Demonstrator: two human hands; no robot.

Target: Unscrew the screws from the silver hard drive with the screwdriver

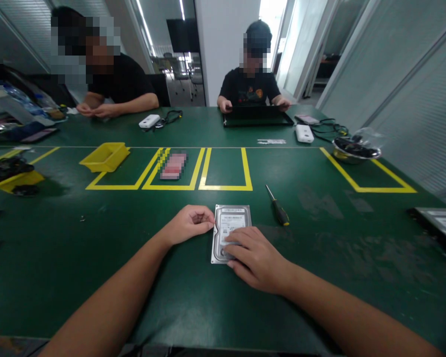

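Note:
A silver hard drive (226, 220) with a white label lies flat on the green table in front of me. At its left edge is my left hand (189, 225), fingers curled in and thumb close to the fingertips. The fingertips meet the edge of the drive; what is between them, if anything, is too small to make out. My right hand (258, 258) rests over the lower right part of the drive, its fingers stretched out across the label and its thumb by the near edge. A screwdriver (280, 210) with a black and yellow handle lies to the right of the drive.
Yellow tape frames mark the table (171, 307) beyond my hands. A yellow bin (104, 157), a pixelated pink item (174, 166) and a metal bowl (355, 154) stand there. Another drive-like device (440, 225) lies far right. Two people sit opposite, one holding a black panel (258, 116).

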